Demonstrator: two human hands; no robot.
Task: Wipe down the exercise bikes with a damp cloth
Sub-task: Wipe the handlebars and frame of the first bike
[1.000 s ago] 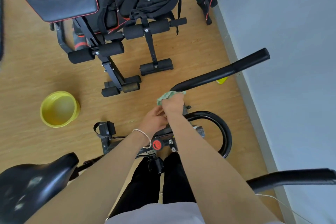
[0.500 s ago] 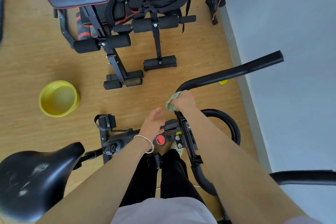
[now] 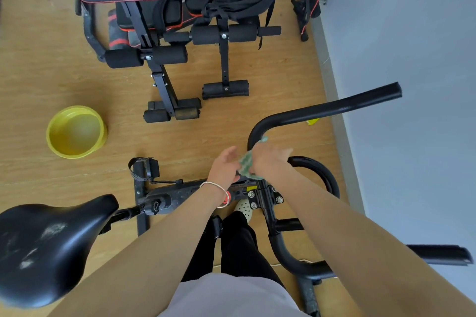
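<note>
One bike in view, head camera: right hand (image 3: pixel 270 159) grips the green cloth (image 3: pixel 246 163) against the handlebar (image 3: pixel 322 110) bend; left hand (image 3: pixel 226 167) is open, fingers spread, touching the cloth. Judged partway: saddle (image 3: pixel 49 247) looks smudged, unwiped. Yellow basin (image 3: pixel 76 132) stands well left; weight bench (image 3: pixel 164 59) ahead, wall (image 3: pixel 412 59) close right.
</note>
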